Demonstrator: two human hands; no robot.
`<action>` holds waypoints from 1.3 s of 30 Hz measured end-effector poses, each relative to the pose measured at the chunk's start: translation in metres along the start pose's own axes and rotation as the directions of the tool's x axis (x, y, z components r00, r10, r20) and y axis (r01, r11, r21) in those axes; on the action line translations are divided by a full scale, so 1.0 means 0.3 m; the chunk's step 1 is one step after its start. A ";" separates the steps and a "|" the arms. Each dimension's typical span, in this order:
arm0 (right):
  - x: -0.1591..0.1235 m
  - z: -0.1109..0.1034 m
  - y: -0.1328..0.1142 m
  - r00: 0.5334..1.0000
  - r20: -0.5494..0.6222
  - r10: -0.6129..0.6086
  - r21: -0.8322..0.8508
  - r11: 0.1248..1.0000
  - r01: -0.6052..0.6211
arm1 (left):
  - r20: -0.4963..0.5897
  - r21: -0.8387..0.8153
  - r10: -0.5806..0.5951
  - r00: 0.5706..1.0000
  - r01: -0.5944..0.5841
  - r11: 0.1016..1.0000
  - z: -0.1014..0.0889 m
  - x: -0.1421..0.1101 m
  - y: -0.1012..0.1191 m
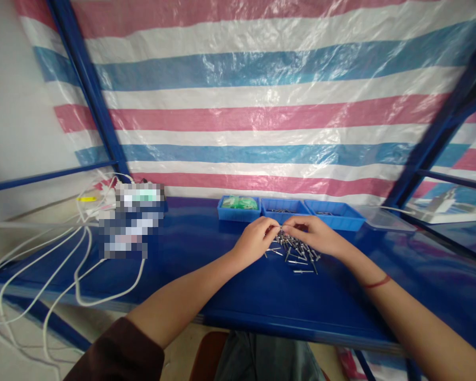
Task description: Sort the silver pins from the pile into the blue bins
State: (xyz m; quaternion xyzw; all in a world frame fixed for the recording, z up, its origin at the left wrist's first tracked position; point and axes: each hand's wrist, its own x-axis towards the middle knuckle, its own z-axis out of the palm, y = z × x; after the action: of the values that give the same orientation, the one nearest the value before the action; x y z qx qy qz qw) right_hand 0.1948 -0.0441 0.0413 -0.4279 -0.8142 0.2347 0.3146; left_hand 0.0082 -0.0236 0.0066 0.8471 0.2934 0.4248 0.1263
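Before the middle blue tray (276, 215), the left hand (254, 238) and right hand (315, 232) are meeting, fingertips apparently pinching one small metal piece (281, 227). Loose rivets (296, 247) are lying beneath, long axes pointing mixed ways, nearer the right hand.

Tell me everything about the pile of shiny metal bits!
The pile is a jumble of small silvery, metal-looking pieces, some with a thin pin and a thicker end. They lie every which way on the blue table, before the blue bins. A few lie apart. The left hand and right hand partly hide it.
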 end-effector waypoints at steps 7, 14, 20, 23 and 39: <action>0.013 0.041 0.015 1.000 -0.028 0.009 0.051 0.999 -0.008 | -0.084 -0.182 -0.119 0.989 0.102 0.978 0.011 0.010 -0.009; 0.016 0.043 0.014 0.998 -0.063 -0.006 0.149 0.989 0.015 | -0.108 -0.327 -0.199 0.974 0.154 0.933 0.002 0.014 0.002; 0.014 0.038 0.008 0.998 -0.056 -0.027 0.168 0.985 0.036 | -0.105 -0.346 -0.173 0.979 0.127 0.930 -0.004 0.015 0.010; 0.015 0.039 0.001 0.998 -0.055 -0.027 0.159 0.987 0.035 | -0.099 -0.347 -0.154 0.983 0.111 0.931 -0.009 0.015 0.018; 0.008 -0.052 0.038 0.887 -0.452 -0.100 -0.194 0.981 0.011 | -0.008 -0.138 -0.095 0.995 0.093 0.986 0.002 0.004 0.001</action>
State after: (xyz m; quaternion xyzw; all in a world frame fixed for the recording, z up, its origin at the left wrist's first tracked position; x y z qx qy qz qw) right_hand 0.2112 -0.0345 0.0454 -0.4752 -0.7470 0.0406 0.4632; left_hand 0.0094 -0.0231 0.0072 0.8184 0.3037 0.4438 0.2022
